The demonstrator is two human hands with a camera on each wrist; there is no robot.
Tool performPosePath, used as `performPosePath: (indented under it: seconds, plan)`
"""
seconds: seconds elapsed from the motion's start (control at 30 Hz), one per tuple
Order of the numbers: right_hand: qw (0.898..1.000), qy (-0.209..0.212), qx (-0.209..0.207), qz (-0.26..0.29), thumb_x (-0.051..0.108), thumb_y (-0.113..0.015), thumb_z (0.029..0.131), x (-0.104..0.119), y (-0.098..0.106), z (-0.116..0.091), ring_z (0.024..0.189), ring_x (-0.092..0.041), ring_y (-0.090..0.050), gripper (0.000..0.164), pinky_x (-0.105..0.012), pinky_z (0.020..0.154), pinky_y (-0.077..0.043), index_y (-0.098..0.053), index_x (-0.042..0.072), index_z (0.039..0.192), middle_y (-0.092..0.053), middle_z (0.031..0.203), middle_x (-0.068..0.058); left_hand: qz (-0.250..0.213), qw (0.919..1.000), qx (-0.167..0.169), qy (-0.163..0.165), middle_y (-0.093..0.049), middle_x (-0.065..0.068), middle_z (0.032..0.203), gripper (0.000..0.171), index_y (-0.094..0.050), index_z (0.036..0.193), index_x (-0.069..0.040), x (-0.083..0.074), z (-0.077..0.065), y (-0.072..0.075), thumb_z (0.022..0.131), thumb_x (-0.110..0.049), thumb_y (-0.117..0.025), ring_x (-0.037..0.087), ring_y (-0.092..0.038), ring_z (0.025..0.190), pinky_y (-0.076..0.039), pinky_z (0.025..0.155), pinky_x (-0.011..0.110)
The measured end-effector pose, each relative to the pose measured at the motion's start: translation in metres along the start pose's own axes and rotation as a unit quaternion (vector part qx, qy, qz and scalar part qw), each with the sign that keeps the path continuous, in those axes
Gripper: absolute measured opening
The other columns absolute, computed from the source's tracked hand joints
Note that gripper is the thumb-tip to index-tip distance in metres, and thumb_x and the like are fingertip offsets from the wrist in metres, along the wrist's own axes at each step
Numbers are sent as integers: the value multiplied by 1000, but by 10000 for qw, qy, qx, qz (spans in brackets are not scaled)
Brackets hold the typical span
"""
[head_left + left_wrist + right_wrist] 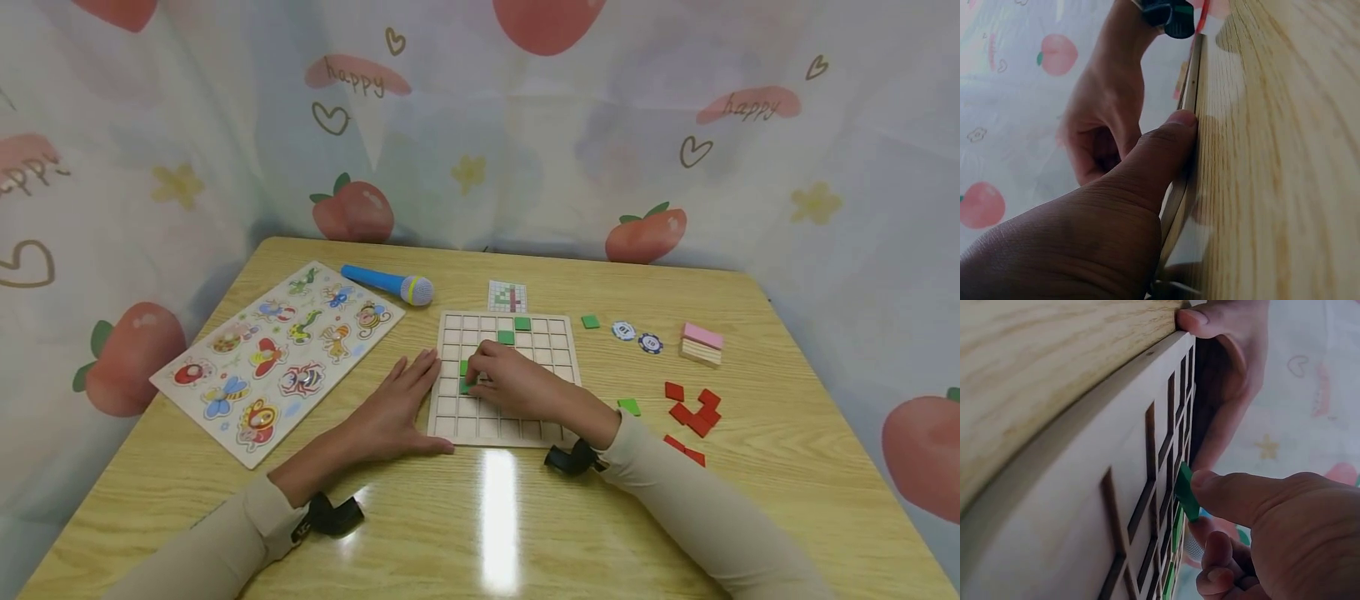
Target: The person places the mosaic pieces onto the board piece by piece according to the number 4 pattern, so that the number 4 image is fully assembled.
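Note:
A wooden grid board (487, 430) lies flat on the table. My right hand (517, 382) is over its left-middle part and pinches a green square tile (1186, 495) between thumb and fingers; the tile stands tilted against the board's cells. Green tiles sit in cells near the far edge, such as one tile (522, 323), and another is partly hidden beside my right fingers. With fingers spread, my left hand (390, 412) touches the board's left side, its thumb at the near left corner. Beyond the board lies a small printed grid card (507, 297) with green and dark red squares.
An insect puzzle board (277, 358) and a blue toy microphone (386, 282) lie at the left. To the right are loose green tiles (591, 322), poker chips (651, 342), a stack of pink and cream tiles (702, 344) and several red tiles (701, 422).

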State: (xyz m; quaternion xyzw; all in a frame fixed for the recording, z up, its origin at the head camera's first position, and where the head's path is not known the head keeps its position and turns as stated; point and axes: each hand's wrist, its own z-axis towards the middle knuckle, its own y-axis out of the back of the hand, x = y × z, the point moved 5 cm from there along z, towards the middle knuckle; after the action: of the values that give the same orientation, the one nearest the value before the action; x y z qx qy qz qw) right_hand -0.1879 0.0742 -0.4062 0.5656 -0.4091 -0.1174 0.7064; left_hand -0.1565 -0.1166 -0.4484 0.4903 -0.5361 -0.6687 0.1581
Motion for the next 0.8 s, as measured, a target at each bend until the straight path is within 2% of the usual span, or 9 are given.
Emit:
performPosePath:
  seconds: [0.3,0.4,0.5,0.57,0.63,0.8]
  plan:
    - [9996,217,18,-153,16,-73,103,0,-1,-1,95,-15,-62,5,-29,82,-57,-76,14,101,-65,108,-4,6,10000,-27,-18,-9,11,182,132,-17,171,-5,-1,1,1,79,-71,-84,32,-11,169,-8,139,56]
    - [9995,245,39,-217,14,-73,102,1,1,-2,100,-18,-65,8,-32,86,-59,-80,13,105,-67,110,-6,26,10000,-82,-32,-10,12,182,132,-18,171,-4,-1,1,2,78,-71,-84,34,-12,169,-10,139,57]
    - [9990,335,-73,-286,12,-72,102,2,6,-12,107,-20,-65,16,-33,89,-60,-80,11,117,-68,117,-7,45,9999,-102,-6,-10,12,182,133,-19,171,-4,0,0,2,78,-72,-84,35,-12,169,-11,139,58]
    - [9988,304,-303,-237,12,-72,103,2,14,-27,108,-19,-65,22,-32,88,-60,-77,12,124,-67,122,-7,57,9999,-85,12,-10,12,182,133,-18,171,-5,1,0,0,77,-74,-84,35,-12,169,-11,139,58]
    - [9971,233,-719,-115,10,-72,102,-1,26,-47,104,-16,-65,26,-30,84,-61,-75,14,128,-68,124,-5,47,10000,-61,12,-10,12,182,134,-18,171,-5,1,0,-1,77,-74,-83,34,-11,169,-11,139,58]
    - [9820,85,-1888,55,-1,-77,95,-21,56,-106,85,-4,-57,35,-25,68,-57,-75,19,124,-71,119,0,45,10000,-58,39,-10,12,182,134,-18,171,-4,2,0,-1,77,-72,-85,34,-11,169,-10,139,58]
